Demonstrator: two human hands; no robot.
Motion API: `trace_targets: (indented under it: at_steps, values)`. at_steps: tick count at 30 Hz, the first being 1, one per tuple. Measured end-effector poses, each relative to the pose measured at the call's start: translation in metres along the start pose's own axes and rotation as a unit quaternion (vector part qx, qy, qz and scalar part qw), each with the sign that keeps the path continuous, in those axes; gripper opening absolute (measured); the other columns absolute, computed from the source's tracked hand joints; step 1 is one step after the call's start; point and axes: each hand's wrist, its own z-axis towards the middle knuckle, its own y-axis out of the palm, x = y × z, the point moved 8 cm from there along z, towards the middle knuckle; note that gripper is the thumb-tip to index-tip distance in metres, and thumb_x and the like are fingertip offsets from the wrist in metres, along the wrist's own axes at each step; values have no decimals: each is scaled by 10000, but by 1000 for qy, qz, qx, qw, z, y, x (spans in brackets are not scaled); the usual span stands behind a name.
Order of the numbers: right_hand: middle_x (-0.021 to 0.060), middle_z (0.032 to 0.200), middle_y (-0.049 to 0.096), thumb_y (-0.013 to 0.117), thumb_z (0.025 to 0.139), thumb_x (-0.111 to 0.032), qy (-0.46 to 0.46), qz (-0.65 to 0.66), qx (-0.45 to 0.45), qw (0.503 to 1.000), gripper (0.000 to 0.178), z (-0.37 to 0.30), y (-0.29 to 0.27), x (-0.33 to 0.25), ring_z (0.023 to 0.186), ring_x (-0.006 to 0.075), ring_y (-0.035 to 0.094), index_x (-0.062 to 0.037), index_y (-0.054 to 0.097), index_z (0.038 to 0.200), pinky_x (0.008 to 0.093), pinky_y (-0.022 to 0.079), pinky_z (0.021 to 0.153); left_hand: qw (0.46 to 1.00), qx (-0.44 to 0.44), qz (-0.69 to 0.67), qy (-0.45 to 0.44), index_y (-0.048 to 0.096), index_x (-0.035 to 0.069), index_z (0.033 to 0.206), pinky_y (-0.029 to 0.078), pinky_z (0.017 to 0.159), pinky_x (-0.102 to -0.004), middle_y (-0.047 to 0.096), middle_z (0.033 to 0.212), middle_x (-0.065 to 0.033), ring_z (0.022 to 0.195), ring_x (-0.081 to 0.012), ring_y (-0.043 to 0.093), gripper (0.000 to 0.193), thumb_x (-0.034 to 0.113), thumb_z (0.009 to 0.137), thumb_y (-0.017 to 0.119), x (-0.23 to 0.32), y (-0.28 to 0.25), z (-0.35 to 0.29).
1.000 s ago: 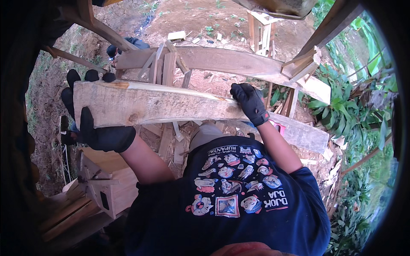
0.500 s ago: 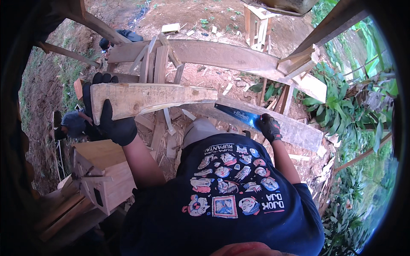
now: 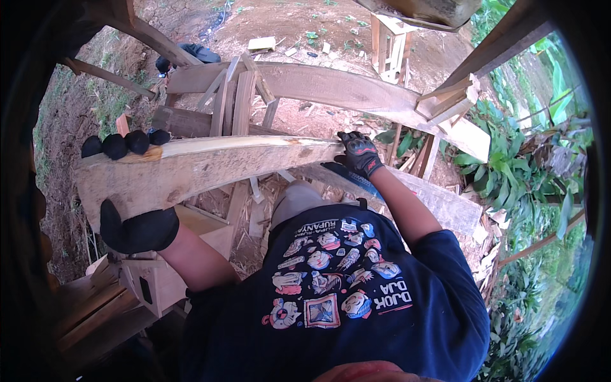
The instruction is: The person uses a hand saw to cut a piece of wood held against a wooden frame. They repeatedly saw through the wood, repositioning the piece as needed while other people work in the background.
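Observation:
A rough, tapering wooden board (image 3: 210, 169) lies across in front of me, its wide end at the left. My left hand (image 3: 137, 229), in a black glove, is wrapped round that wide end, fingertips over the far edge and thumb on the near face. Over at the narrow end, my right hand (image 3: 360, 155), in a black and red glove, is closed on the tip. A handsaw (image 3: 352, 180) with a dark blue blade rests on the bench plank (image 3: 439, 198); my right wrist and forearm hide its handle.
Beyond the board runs a long, wide plank (image 3: 305, 83) on supports, with upright timbers (image 3: 230, 105) leaning at it. A wooden box (image 3: 156, 283) stands at lower left. Someone (image 3: 198, 53) crouches at the far left. Wood scraps litter the ground; leafy plants (image 3: 509, 153) border the right.
My right hand has let go of the saw and taken hold of the board's narrow tip. The board has turned over, and its wide end has shifted left and nearer with my left hand.

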Motion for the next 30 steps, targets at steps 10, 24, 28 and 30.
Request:
trace_targets:
  at_steps: [10,24,28,30]
  values:
    - [163,1005,747,588,1046,-201,-44,343,4,938,329,-24,-11,25,806,235,712,-67,759,1293,394,584,776,943,238,216,82,462,-62,1505,276,1291,-678,576,1354,-217,1337,-406,551,707,381,969,589,73,-57,-22]
    - [31,711,645,725,1020,-365,465,567,298,611,360,-147,44,211,594,174,613,-42,757,863,362,529,595,928,296,226,-30,537,-114,1430,448,1136,-573,623,1370,-259,1288,-411,604,699,399,962,617,43,-132,-28]
    - [137,867,748,667,1016,-449,700,247,310,593,476,-394,45,413,658,252,701,0,808,943,450,542,540,920,323,201,91,593,-87,1429,425,1214,-573,654,1378,-263,1336,-415,615,641,413,1041,491,109,-206,-44]
    - [201,1052,808,619,1026,-585,635,396,303,590,631,-400,50,377,928,384,788,15,810,1060,542,615,793,900,287,296,142,647,-56,1367,452,1189,-586,677,1379,-222,1313,-406,636,601,425,1035,509,186,-236,-51]
